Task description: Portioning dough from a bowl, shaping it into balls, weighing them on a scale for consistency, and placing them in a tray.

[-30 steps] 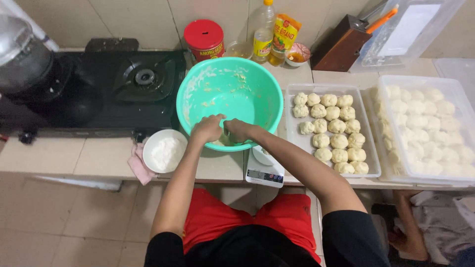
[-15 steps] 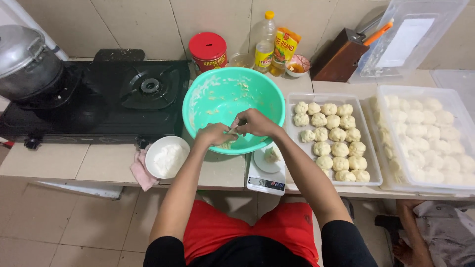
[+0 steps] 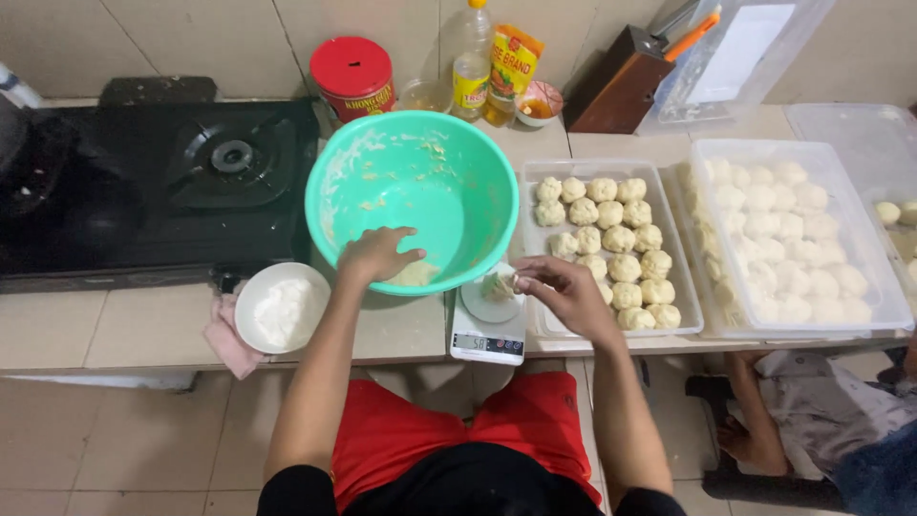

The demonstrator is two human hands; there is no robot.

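Head view: dough portioning at counter, one hand in bowl, other over scale.
Left hand (image 3: 377,255) rests fingers spread on dough lump (image 3: 415,274) at near wall of green bowl (image 3: 478,191), not clamped. Right hand (image 3: 564,290) pinches small dough piece (image 3: 499,285) between fingertips above white kitchen scale (image 3: 488,325). Tray of dough balls (image 3: 535,172) just right; white bowl of flour (image 3: 280,308) left of scale.

Bowl (image 3: 449,172) and tray (image 3: 535,239) flanking scale (image 3: 487,330)
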